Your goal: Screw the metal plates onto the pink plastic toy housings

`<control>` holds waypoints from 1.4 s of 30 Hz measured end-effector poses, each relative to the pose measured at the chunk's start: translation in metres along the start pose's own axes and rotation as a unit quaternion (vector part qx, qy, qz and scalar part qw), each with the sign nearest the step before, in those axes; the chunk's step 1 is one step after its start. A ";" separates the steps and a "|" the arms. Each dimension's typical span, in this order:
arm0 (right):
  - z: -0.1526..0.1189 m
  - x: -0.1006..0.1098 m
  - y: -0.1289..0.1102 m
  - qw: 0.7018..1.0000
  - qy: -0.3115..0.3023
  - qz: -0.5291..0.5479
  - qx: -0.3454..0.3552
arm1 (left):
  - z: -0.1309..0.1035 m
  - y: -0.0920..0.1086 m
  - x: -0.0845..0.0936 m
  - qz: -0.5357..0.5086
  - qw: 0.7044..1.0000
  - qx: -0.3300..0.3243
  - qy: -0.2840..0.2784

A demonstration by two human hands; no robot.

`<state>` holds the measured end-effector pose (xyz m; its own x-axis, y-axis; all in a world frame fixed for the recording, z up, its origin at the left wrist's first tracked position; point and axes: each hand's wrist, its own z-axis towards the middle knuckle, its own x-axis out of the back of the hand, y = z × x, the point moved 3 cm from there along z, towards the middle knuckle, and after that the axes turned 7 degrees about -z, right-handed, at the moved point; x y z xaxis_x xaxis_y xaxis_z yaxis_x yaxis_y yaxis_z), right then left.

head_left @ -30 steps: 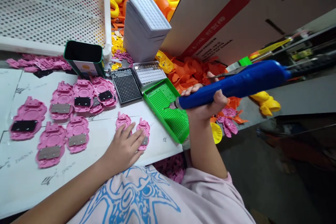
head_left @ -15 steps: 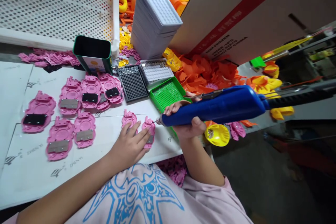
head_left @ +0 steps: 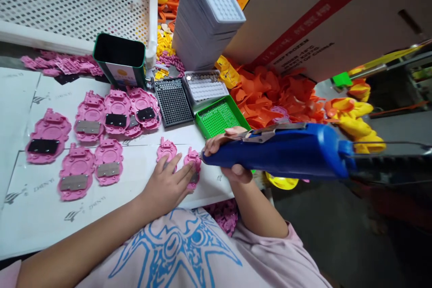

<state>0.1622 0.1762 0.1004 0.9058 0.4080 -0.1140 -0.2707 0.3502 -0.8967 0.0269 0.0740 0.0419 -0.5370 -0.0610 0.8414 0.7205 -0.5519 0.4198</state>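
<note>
My right hand (head_left: 238,173) is wrapped around a blue electric screwdriver (head_left: 283,155), held nearly level with its tip pointing left. The tip meets or almost meets the upper right of a small pink plastic housing (head_left: 191,157) with a grey plate; the exact contact is too small to tell. My left hand (head_left: 166,186) lies flat with its fingers spread, pressing this housing and a second pink housing (head_left: 166,147) beside it onto the table. Its fingers partly cover both. Further left lie several larger pink housings (head_left: 81,166) with grey or black plates screwed on.
Behind the housings stand a dark green bin (head_left: 119,69), a black perforated tray (head_left: 173,103) with screws, a green tray (head_left: 219,119) and a stack of white trays (head_left: 205,27). Orange parts (head_left: 286,92) lie below a cardboard box (head_left: 303,22). A yellow cup (head_left: 281,182) is partly hidden.
The screwdriver's rear end has swung down and toward me, while its nose has moved slightly left and closer to the small housing. My left hand stays on both housings. The view has shifted slightly.
</note>
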 end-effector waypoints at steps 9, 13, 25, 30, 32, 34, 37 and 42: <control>0.016 0.028 -0.021 0.994 0.105 -0.003 -0.004 | -0.001 -0.002 -0.002 -0.020 1.000 -0.015 0.010; 0.029 0.068 -0.038 0.963 0.252 -0.086 0.033 | -0.002 -0.003 -0.003 -0.029 0.999 -0.017 0.015; 0.049 0.114 -0.005 0.915 0.381 -0.130 -0.031 | -0.001 -0.004 -0.003 -0.038 0.999 -0.007 0.008; 0.054 0.114 0.004 0.919 0.372 -0.126 -0.026 | 0.000 -0.004 -0.003 -0.035 0.999 -0.008 0.006; 0.055 0.116 0.006 0.920 0.372 -0.121 -0.027 | -0.001 -0.004 -0.003 -0.034 0.999 -0.010 0.010; 0.056 0.116 0.008 0.920 0.373 -0.114 -0.031 | -0.001 -0.004 -0.003 -0.035 0.999 -0.011 0.015; 0.056 0.116 0.008 0.921 0.371 -0.109 -0.039 | -0.001 -0.004 -0.004 -0.040 0.999 -0.008 0.017; 0.056 0.113 0.009 0.928 0.352 -0.113 -0.044 | -0.001 -0.004 -0.004 -0.041 0.999 -0.005 0.017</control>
<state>0.2440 0.2732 0.1034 0.9333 -0.3299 -0.1417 -0.0481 0.2763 -0.9599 0.0257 0.0757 0.0369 -0.6095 -0.0438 0.7916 0.6690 -0.5641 0.4839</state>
